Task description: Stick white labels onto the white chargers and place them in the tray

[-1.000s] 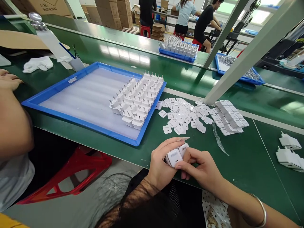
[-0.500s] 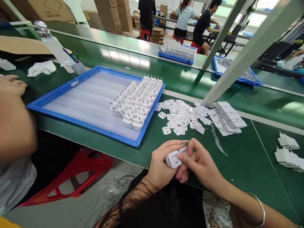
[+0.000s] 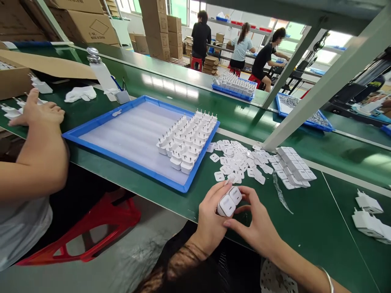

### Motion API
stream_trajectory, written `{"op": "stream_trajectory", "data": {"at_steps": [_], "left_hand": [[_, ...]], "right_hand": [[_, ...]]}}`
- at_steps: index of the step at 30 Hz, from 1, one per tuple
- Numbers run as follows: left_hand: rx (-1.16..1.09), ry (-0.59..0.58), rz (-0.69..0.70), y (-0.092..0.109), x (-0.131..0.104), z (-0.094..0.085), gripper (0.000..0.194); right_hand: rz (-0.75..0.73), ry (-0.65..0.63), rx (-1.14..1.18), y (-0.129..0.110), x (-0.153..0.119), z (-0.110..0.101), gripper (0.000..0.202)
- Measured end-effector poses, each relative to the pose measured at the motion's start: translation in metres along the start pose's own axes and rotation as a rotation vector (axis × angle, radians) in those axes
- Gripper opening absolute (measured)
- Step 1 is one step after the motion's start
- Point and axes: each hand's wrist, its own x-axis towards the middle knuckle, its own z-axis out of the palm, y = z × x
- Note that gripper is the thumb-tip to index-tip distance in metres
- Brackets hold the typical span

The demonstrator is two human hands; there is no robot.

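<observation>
Near the table's front edge, my left hand (image 3: 210,215) is wrapped round two white plug housings (image 3: 229,201), whose slotted end faces point up toward me. My right hand (image 3: 252,219) is beside them, its thumb below the housings and its curved fingers at their right side, with a gap between thumb and fingers. Just beyond lies a loose pile of white square cover plates (image 3: 241,160). Rows of white plugs with metal pins up (image 3: 189,140) fill the right end of a blue-rimmed tray (image 3: 122,173).
Stacked white blocks (image 3: 296,167) and a clear plastic strip (image 3: 281,195) lie right of the pile. Several white plugs (image 3: 368,221) are at the far right. A co-worker's arm (image 3: 45,134) reaches over the table at left. A slanted metal post (image 3: 320,81) crosses the right side.
My right thumb has moved off the face of the housings to below them, and the right fingers have spread. The view has shifted, showing more at the upper left; the co-worker's hand is now by plugs.
</observation>
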Motion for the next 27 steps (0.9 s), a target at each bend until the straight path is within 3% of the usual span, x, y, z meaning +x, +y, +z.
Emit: {"op": "stream_trajectory", "data": {"at_steps": [6,10,14,22,27], "left_hand": [[0.186,-0.006,0.204,0.000,-0.006,-0.001,0.059],[0.271,-0.010,0.354,0.004,-0.010,-0.011,0.058],[0.344,0.017,0.484,0.013,-0.009,-0.029,0.050],[0.486,-0.230,0.259,0.042,0.045,-0.101,0.042],[0.641,-0.045,0.110,0.036,0.076,-0.144,0.035]], "right_hand": [[0.089,-0.010,0.253,-0.003,0.002,0.006,0.050],[0.255,-0.182,0.671,0.000,0.004,0.004,0.034],[0.389,-0.334,1.066,-0.002,0.008,0.016,0.027],[0.579,-0.451,1.425,-0.043,0.058,0.061,0.015],[0.612,-0.441,1.529,-0.078,0.085,0.110,0.013]]}}
